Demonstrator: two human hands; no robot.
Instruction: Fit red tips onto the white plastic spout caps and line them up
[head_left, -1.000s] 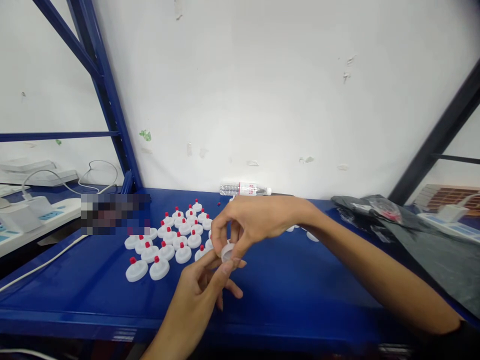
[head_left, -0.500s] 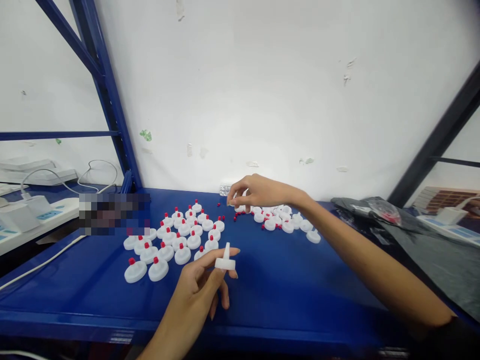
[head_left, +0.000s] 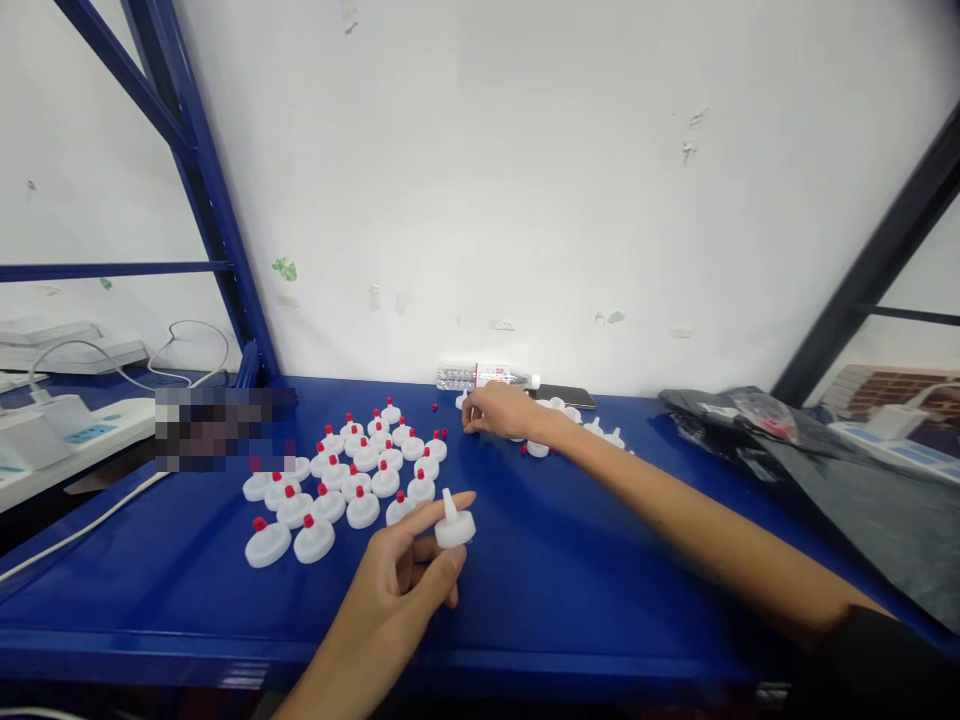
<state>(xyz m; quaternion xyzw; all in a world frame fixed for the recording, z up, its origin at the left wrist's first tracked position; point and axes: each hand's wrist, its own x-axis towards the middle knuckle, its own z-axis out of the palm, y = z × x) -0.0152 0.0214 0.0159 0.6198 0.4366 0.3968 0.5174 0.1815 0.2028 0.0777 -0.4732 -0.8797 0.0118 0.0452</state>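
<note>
Blue bench [head_left: 555, 590], white wall [head_left: 510, 180]
Left hand [head_left: 394, 575] pinches a cap [head_left: 456, 529] toward the front edge; right hand [head_left: 501, 410], farther back, grip unclear.

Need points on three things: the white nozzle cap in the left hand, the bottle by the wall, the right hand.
White nozzle cap [head_left: 456, 529]: head view, on its round base.
Bottle [head_left: 490, 375]: head view, on its label.
Right hand [head_left: 504, 408]: head view, on the back of the hand.

The wall [head_left: 480, 180] is bright, while the table [head_left: 585, 590] darkens toward its front edge. Wide-angle stretch tilts the side posts [head_left: 870, 255]. A patch [head_left: 225, 428] at left is pixelated.
</note>
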